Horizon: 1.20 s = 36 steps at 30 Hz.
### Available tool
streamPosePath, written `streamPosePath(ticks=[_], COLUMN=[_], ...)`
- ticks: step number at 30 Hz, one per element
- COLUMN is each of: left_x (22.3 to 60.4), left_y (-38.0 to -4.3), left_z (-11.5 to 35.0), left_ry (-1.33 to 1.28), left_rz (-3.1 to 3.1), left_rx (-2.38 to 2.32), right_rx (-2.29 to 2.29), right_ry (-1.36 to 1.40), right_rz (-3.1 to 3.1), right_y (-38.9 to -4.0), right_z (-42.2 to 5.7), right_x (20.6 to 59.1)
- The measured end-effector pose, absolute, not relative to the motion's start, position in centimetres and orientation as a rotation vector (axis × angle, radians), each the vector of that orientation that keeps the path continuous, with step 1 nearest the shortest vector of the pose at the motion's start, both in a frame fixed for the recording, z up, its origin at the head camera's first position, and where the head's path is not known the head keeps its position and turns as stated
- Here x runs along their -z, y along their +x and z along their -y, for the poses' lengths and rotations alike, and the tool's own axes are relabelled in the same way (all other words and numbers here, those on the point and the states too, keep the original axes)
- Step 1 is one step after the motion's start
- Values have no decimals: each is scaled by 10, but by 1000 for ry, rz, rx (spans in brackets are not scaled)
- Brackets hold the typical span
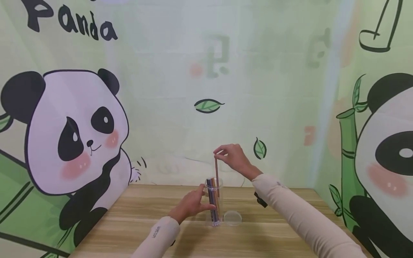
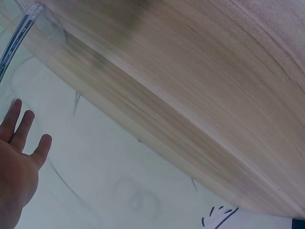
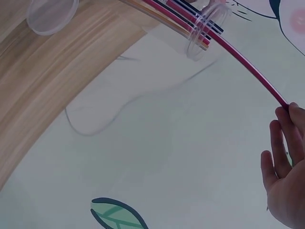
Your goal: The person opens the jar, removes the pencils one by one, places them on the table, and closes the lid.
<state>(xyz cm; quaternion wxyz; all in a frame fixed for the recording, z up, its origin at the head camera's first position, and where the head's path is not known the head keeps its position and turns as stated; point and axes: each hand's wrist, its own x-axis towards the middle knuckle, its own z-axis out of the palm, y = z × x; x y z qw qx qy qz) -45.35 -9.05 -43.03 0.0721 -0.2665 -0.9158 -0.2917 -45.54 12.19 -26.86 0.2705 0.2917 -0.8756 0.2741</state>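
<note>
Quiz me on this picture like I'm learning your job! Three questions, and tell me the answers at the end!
1. Which hand pinches the red pencil?
2. Fill the gap: the other pencils stand ___ the jar.
3. True or false: the lid is on top of the jar.

Key:
1. The right hand.
2. Inside.
3. False; the lid lies on the table.

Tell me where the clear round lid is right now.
In the head view, the clear round lid lies on the wooden table, just to the right of the base of the clear jar.
</note>
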Motion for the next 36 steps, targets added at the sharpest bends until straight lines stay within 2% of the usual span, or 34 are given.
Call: streamPosePath(ticks=[11, 27, 36], left_x=[432, 432, 434], left_y=[-456, -455, -456], left_z=[92, 91, 91], left_ry=[-795, -803, -826], left_rz=[2750, 2745, 2727], left_rx=[860, 851, 830], right_rx=[-717, -734, -745], right_ry=[758, 736, 711], right_rz=[2369, 2299, 2271], right_y=[-455, -449, -448], right_z=[-130, -139, -144], right_x=[256, 214, 204])
